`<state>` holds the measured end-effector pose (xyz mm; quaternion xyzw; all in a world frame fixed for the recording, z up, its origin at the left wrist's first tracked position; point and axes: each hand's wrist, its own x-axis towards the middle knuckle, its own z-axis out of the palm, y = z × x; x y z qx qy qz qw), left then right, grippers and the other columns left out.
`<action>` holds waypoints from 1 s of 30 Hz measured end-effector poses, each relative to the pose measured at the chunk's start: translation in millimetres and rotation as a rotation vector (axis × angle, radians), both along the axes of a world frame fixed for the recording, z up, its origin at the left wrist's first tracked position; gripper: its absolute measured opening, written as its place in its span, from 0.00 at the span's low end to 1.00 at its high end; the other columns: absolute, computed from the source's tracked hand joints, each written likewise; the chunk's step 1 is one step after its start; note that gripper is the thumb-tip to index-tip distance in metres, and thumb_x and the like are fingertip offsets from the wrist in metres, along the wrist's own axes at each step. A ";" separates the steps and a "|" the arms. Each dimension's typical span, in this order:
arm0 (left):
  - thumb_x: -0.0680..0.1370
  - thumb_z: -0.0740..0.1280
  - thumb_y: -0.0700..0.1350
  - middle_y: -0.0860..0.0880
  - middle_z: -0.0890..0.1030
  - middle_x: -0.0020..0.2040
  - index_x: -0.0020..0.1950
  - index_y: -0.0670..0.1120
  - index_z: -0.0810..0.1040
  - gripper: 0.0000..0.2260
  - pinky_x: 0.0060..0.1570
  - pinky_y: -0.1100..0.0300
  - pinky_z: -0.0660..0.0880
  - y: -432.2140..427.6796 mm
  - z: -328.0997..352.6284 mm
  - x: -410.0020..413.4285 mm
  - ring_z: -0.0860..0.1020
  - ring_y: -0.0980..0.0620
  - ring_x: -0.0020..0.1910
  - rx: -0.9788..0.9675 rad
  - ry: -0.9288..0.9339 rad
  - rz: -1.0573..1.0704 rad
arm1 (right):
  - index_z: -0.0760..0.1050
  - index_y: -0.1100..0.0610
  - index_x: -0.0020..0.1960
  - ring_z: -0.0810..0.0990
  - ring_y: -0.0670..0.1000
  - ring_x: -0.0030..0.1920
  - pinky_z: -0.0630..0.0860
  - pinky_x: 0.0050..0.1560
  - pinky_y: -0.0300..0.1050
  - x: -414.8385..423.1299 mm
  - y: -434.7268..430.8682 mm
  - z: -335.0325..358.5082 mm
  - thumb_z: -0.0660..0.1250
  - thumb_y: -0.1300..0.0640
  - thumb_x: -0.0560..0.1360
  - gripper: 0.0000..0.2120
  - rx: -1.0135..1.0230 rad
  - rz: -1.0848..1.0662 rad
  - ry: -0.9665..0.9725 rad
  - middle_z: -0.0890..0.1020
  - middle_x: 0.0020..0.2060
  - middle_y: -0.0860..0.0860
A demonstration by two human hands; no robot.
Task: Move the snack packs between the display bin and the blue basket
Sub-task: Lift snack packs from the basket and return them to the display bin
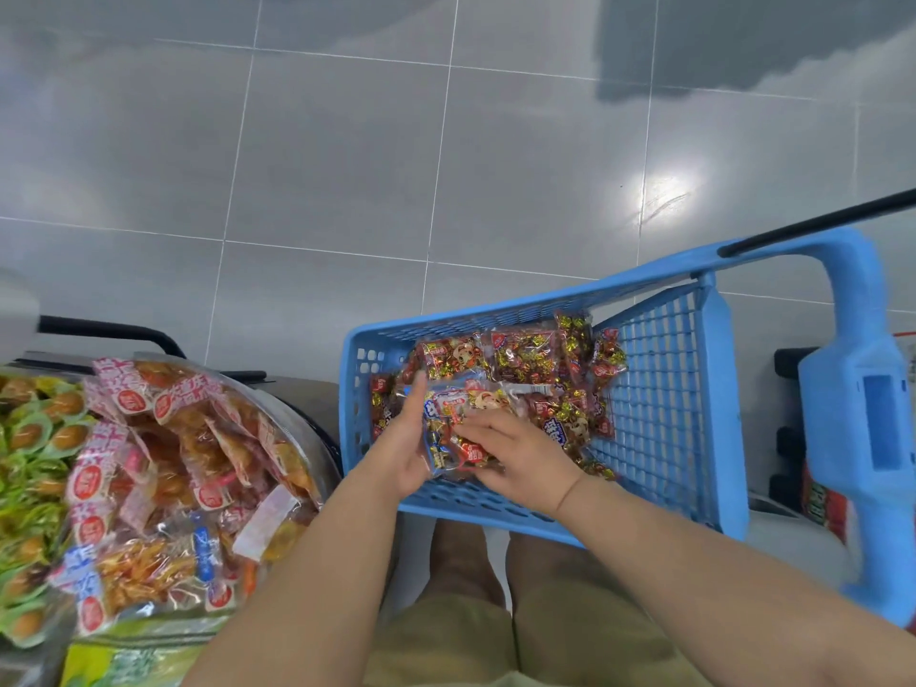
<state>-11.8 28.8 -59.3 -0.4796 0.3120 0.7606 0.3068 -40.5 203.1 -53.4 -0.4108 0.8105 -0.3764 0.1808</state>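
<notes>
One blue basket [659, 404] sits on the right, holding at least seven snack packs [523, 354] that can be told apart; any beneath are hidden. Two hands are over it: one left hand [404, 448], one right hand [515, 453]. One display bin [317, 433] sits on the left, its heaped packs too many to count.

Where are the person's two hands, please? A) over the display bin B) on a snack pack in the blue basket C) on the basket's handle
B: the left hand presses and the right hand grips a snack pack inside the blue basket.
</notes>
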 end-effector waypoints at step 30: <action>0.75 0.71 0.42 0.41 0.84 0.52 0.55 0.47 0.76 0.11 0.55 0.38 0.76 -17.7 -23.2 30.9 0.82 0.39 0.52 -0.380 -0.094 0.136 | 0.75 0.57 0.57 0.78 0.58 0.50 0.78 0.49 0.55 -77.7 65.8 -50.7 0.64 0.58 0.75 0.11 0.673 -1.054 -0.299 0.81 0.49 0.56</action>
